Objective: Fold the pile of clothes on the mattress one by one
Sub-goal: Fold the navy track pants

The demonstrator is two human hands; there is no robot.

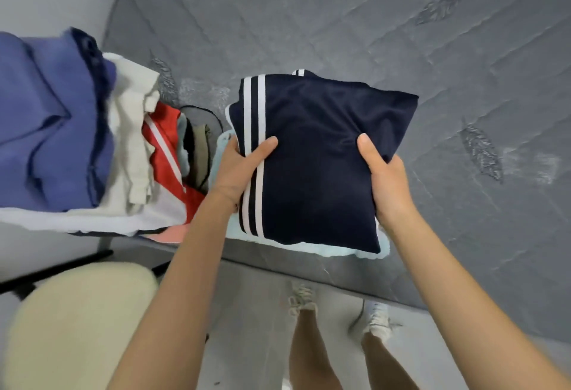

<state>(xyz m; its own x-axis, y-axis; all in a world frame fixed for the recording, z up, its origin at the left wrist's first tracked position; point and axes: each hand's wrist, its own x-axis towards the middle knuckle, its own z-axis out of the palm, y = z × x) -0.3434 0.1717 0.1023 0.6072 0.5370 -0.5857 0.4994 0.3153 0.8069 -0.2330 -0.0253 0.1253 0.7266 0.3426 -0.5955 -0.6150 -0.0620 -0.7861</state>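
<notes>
A folded navy garment with white side stripes (312, 154) lies over a pale blue folded piece (367, 252) near the front edge of the grey mattress (340, 18). My left hand (241, 167) grips its striped left edge, thumb on top. On the right edge, my right hand (386, 179) grips it the same way, thumb on top. The unfolded pile (92, 142) sits at the left: a blue-purple cloth, a cream piece, a red piece with a white stripe and darker items.
A beige rounded seat (77, 321) stands at lower left beside the mattress. My legs and white sneakers (375, 320) are on the pale floor below the mattress edge. The mattress stretches bare to the right and far side.
</notes>
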